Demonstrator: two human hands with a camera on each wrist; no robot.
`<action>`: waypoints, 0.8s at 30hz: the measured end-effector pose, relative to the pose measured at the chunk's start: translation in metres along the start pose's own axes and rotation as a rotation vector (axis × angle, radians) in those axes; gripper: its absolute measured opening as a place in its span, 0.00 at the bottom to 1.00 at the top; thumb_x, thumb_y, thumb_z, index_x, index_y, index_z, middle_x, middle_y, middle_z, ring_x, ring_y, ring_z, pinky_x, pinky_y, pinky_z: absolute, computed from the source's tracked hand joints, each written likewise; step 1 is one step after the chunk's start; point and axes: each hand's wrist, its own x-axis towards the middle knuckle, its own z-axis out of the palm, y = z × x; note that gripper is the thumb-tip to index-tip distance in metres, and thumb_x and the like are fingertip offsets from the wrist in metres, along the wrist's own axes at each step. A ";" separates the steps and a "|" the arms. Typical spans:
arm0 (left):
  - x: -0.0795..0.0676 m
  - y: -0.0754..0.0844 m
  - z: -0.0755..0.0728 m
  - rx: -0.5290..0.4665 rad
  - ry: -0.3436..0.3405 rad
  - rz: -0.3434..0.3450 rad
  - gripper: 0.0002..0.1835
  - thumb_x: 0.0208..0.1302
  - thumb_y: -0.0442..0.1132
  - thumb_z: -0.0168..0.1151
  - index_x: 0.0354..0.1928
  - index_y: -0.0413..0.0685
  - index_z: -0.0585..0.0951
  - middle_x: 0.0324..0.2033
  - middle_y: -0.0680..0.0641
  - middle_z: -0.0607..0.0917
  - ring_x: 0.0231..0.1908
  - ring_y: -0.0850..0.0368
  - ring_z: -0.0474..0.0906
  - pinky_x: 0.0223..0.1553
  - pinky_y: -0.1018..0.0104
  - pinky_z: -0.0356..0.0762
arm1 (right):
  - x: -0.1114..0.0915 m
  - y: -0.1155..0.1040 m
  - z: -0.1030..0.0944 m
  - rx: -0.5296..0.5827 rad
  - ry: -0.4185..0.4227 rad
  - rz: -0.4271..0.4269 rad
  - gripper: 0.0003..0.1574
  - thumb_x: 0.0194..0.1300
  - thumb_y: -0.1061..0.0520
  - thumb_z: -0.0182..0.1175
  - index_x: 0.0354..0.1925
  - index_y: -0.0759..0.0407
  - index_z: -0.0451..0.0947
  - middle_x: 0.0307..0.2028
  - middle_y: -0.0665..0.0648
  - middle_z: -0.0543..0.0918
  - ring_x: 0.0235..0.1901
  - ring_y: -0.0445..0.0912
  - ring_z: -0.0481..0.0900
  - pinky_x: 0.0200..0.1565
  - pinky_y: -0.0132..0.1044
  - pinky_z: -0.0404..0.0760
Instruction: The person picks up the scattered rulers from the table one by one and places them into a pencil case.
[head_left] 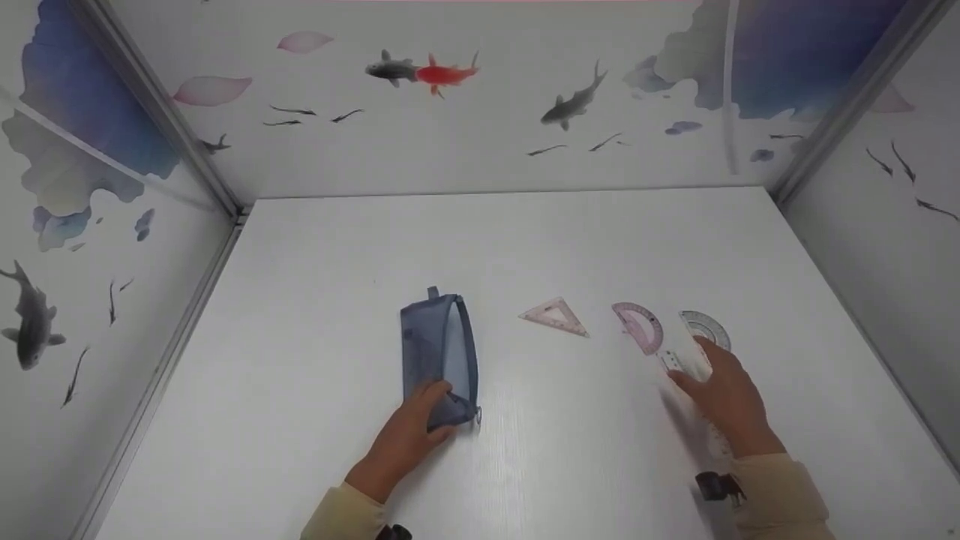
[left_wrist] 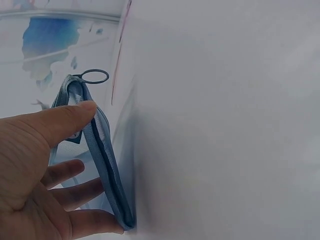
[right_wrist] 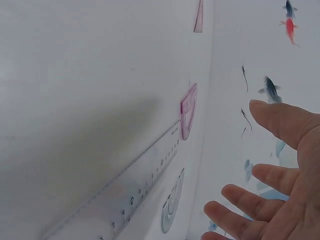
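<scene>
A blue-grey zip pencil pouch [head_left: 424, 341] lies on the white table with its mouth gaping on the right side. My left hand [head_left: 412, 420] grips its near end; in the left wrist view the thumb presses one side of the pouch [left_wrist: 102, 145] and the fingers are at the other. My right hand [head_left: 727, 397] hovers with spread fingers above a clear ruler [right_wrist: 135, 187], which it mostly covers in the head view. Just beyond the fingertips lies a clear protractor [head_left: 709, 326], with a pink protractor [head_left: 649, 326] to its left.
A pinkish set square [head_left: 555, 316] lies between the pouch and the pink protractor. White panels printed with fish and blue washes, such as the back wall [head_left: 487, 150], enclose the white table [head_left: 337, 247] at the back and on both sides.
</scene>
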 end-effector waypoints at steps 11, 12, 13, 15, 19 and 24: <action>0.001 0.002 -0.002 -0.002 -0.014 -0.004 0.33 0.58 0.35 0.69 0.65 0.43 0.68 0.63 0.35 0.70 0.62 0.36 0.69 0.59 0.44 0.71 | -0.002 0.012 -0.006 0.058 -0.063 0.129 0.52 0.67 0.43 0.60 0.73 0.67 0.46 0.67 0.76 0.57 0.64 0.71 0.58 0.60 0.67 0.64; 0.001 0.002 -0.002 -0.001 -0.014 -0.004 0.33 0.57 0.35 0.70 0.65 0.43 0.68 0.63 0.35 0.70 0.62 0.36 0.69 0.59 0.44 0.71 | -0.001 0.014 -0.006 0.070 -0.070 0.139 0.52 0.67 0.44 0.60 0.73 0.67 0.46 0.67 0.76 0.57 0.64 0.70 0.58 0.60 0.67 0.64; 0.001 0.002 -0.001 0.001 -0.013 -0.004 0.33 0.57 0.35 0.70 0.64 0.43 0.68 0.62 0.35 0.70 0.62 0.36 0.69 0.59 0.44 0.71 | -0.001 0.016 -0.007 0.079 -0.078 0.145 0.52 0.67 0.45 0.60 0.73 0.67 0.45 0.67 0.76 0.57 0.65 0.70 0.57 0.60 0.67 0.64; 0.001 0.002 -0.001 0.005 -0.012 -0.001 0.33 0.57 0.35 0.70 0.64 0.43 0.68 0.62 0.35 0.70 0.61 0.36 0.69 0.59 0.44 0.71 | -0.001 0.019 -0.007 0.096 -0.091 0.158 0.51 0.67 0.46 0.61 0.73 0.67 0.46 0.67 0.76 0.57 0.64 0.70 0.58 0.60 0.66 0.64; 0.000 0.002 0.000 0.005 -0.010 0.005 0.32 0.57 0.35 0.70 0.64 0.43 0.68 0.62 0.35 0.71 0.61 0.37 0.69 0.60 0.44 0.71 | 0.000 0.025 -0.006 0.129 -0.106 0.173 0.50 0.67 0.48 0.61 0.72 0.68 0.46 0.66 0.76 0.59 0.64 0.70 0.59 0.60 0.65 0.66; 0.001 0.002 -0.001 0.000 -0.011 -0.001 0.32 0.58 0.35 0.69 0.64 0.44 0.68 0.62 0.34 0.70 0.61 0.37 0.69 0.59 0.44 0.71 | 0.001 0.029 -0.006 0.166 -0.118 0.199 0.50 0.66 0.49 0.62 0.72 0.67 0.47 0.66 0.75 0.59 0.64 0.70 0.58 0.60 0.65 0.66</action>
